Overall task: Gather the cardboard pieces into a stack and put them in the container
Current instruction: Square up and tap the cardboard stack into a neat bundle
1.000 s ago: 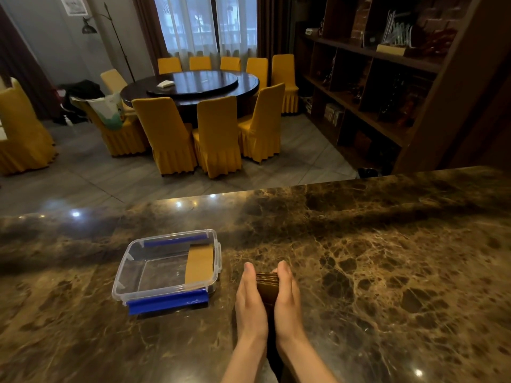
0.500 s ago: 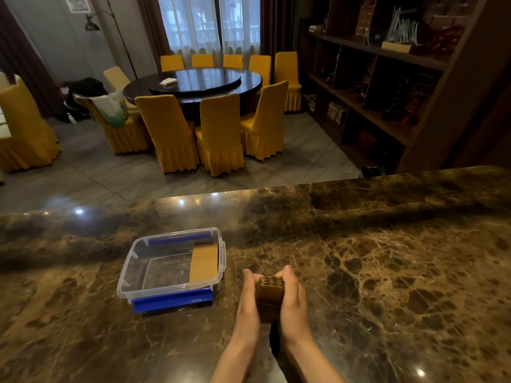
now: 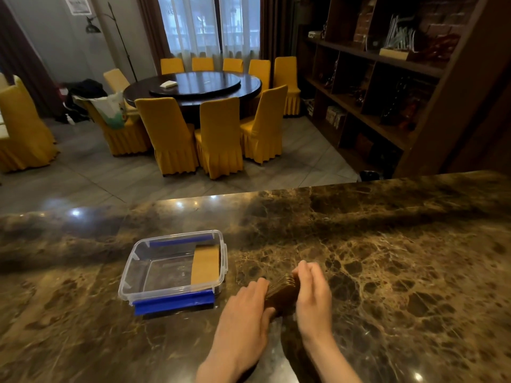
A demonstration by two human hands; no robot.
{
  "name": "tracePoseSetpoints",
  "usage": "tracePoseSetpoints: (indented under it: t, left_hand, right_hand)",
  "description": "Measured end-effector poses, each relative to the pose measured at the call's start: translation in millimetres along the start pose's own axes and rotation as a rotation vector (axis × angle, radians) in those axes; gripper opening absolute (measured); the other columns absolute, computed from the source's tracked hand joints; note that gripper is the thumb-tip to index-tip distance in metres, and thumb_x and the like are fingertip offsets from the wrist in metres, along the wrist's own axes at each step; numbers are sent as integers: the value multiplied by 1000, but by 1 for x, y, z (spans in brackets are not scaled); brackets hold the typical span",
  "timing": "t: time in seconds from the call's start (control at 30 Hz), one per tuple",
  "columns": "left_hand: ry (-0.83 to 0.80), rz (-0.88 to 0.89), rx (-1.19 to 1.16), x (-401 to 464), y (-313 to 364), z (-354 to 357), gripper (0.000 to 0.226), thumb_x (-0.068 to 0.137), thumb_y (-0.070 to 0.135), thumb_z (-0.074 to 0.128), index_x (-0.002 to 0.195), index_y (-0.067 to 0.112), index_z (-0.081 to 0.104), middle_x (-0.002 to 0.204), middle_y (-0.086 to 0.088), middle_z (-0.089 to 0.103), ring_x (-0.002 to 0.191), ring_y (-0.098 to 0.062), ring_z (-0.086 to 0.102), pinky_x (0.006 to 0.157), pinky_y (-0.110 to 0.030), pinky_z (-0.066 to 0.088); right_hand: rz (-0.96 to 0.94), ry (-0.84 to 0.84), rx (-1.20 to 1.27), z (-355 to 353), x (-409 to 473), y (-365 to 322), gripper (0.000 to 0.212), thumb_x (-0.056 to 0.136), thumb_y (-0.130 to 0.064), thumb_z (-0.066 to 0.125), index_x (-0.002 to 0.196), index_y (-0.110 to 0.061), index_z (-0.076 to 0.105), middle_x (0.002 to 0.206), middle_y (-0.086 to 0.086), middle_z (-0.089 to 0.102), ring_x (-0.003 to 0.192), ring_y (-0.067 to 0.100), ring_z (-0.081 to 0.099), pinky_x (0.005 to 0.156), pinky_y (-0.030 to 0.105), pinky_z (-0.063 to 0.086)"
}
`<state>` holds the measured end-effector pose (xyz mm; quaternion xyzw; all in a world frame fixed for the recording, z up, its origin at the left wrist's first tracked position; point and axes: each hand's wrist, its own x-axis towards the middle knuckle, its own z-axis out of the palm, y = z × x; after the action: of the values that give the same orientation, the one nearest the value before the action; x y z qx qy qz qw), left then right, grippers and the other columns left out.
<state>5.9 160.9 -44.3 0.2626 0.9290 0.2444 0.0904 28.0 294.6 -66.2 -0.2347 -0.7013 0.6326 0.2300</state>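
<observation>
A stack of brown cardboard pieces [image 3: 283, 295] stands on edge on the marble counter, pressed between my two hands. My left hand [image 3: 244, 313] holds its left face and my right hand [image 3: 312, 297] holds its right face. Just to the left sits a clear plastic container [image 3: 138, 272] with blue clips, open at the top. A tan cardboard piece [image 3: 206, 263] lies inside it against the right wall. The stack is outside the container, near its front right corner.
The dark veined marble counter [image 3: 387, 272] stretches wide to the right and left. Beyond its far edge are a round dining table [image 3: 193, 84] with yellow-covered chairs and a dark wooden shelf unit [image 3: 387, 78] at the right.
The stack has been lifted and turned between my hands and shifted slightly left toward the container. My right hand's fingers have spread a little.
</observation>
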Motion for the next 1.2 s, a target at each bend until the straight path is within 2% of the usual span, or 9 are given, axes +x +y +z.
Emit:
tracePoseSetpoints:
  t: [0.1, 0.27, 0.33, 0.43, 0.57, 0.73, 0.8, 0.97, 1.2]
  left_hand:
    - [-26, 82, 240, 11, 3, -15, 53, 101, 28, 51, 149, 31, 30, 146, 5, 50, 131, -17, 48, 114, -37, 40]
    - [-114, 65, 420, 17, 4, -9, 63, 98, 22, 56, 153, 30, 26, 152, -2, 45, 140, -25, 41, 119, -46, 35]
    - [-76, 59, 259, 14, 0, -1, 53, 97, 27, 57, 145, 35, 35, 144, 7, 48, 132, -16, 44, 113, -38, 40]
    - [154, -63, -289, 9, -12, 9, 44, 91, 29, 68, 128, 44, 49, 130, 20, 55, 119, 3, 51, 100, -21, 45]
    - [313, -356, -1033, 13, -10, 20, 20, 101, 24, 54, 118, 31, 62, 119, 2, 72, 111, -7, 68, 83, -18, 54]
    - [527, -447, -998, 28, 6, 25, 20, 105, 22, 47, 103, 25, 66, 90, -3, 78, 88, -4, 72, 69, -1, 49]
    - [556, -425, -959, 30, 10, 20, 21, 106, 20, 46, 100, 25, 65, 81, -3, 76, 80, 2, 69, 71, -5, 46]
    - [552, -499, -921, 22, 4, 27, 27, 106, 13, 41, 96, 25, 63, 81, -2, 73, 77, -3, 68, 68, -22, 47]
    - [574, -540, -961, 20, 6, 26, 26, 105, 9, 41, 96, 15, 65, 81, -8, 74, 73, 1, 69, 57, -5, 49]
  right_hand:
    - [-151, -79, -137, 2, 5, -7, 35, 97, -53, 52, 79, -24, 59, 77, -4, 64, 71, 13, 61, 66, 31, 50]
    - [-19, -75, -217, 6, 2, 22, 20, 100, -19, 58, 81, -26, 62, 80, -6, 69, 79, 11, 65, 73, 29, 52]
    - [13, -62, -209, 1, 2, 30, 21, 101, -18, 56, 82, -25, 62, 80, -3, 69, 78, 15, 66, 71, 32, 54]
    - [18, -65, -222, 3, 4, 29, 20, 102, -21, 54, 83, -23, 59, 78, 0, 67, 76, 17, 65, 71, 43, 55]
    - [20, -64, -177, 7, 2, 27, 19, 103, -22, 53, 84, -22, 54, 78, 0, 62, 71, 7, 61, 66, 37, 51]
    - [71, -57, -68, 12, 7, 24, 25, 104, -21, 52, 79, -17, 50, 75, 0, 56, 62, 2, 52, 65, 36, 48]
    - [92, -60, -2, 11, 5, 21, 32, 106, -21, 47, 74, -16, 47, 70, -1, 50, 58, 1, 46, 61, 29, 44]
    - [26, -132, -121, 6, -7, 28, 23, 106, -19, 46, 85, -18, 53, 77, -1, 58, 66, 2, 56, 62, 26, 51]
    - [59, -102, -90, 10, -6, 26, 27, 105, -23, 48, 80, -15, 50, 74, 0, 55, 60, 0, 53, 57, 21, 47]
